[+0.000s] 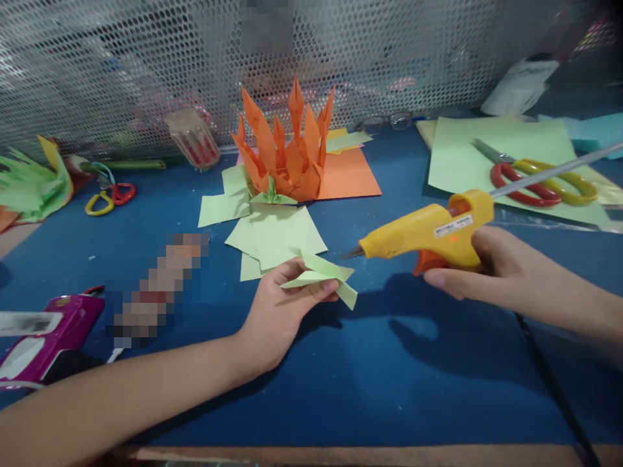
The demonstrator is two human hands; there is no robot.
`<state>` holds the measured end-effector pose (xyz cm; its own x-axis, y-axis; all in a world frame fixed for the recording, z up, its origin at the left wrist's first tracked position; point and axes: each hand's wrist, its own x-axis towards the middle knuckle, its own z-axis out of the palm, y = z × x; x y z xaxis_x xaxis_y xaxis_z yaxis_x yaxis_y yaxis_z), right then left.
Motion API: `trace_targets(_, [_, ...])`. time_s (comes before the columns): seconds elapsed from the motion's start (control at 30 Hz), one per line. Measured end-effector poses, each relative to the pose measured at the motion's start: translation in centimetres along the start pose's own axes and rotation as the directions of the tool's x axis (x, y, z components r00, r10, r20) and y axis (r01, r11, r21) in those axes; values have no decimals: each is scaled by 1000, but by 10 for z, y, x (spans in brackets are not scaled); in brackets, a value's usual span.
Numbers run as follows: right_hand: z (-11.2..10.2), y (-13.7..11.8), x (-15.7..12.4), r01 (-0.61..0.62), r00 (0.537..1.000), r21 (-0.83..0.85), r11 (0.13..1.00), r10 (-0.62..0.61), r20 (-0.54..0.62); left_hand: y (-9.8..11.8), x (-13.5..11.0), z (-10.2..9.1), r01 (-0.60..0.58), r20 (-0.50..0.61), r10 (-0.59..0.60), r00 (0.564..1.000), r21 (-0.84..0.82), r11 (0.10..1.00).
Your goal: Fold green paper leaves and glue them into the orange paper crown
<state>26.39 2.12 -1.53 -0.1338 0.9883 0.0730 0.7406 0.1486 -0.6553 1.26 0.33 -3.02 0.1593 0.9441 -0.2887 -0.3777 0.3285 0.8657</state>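
Observation:
Pinched in my left hand (280,311) is a folded piece of light green paper (321,272), held above the blue tabletop. My right hand (516,272) grips a yellow glue gun (423,227) by its handle. The gun's dark nozzle points left toward the folded paper, with a small gap between them. A long glue stick (549,172) sticks out of the gun's back. Behind my left hand lie several light green paper squares (287,233). Past them stands an orange folded-paper cluster (292,155) with pointed tips, a small green folded piece (271,193) at its front.
Red-and-yellow scissors (540,181) rest on green sheets (448,155) at the right. Smaller scissors (111,194), a clear container (193,139) and a purple device (63,324) are on the left. A perforated metal panel (389,52) rises at the back. A black cord (549,383) runs along the right.

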Motion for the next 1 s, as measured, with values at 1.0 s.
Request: trace_targets(1.0, [4, -15, 4, 110, 992, -44, 993, -112, -64, 2, -4, -2, -130, 95, 120, 988, 118, 984])
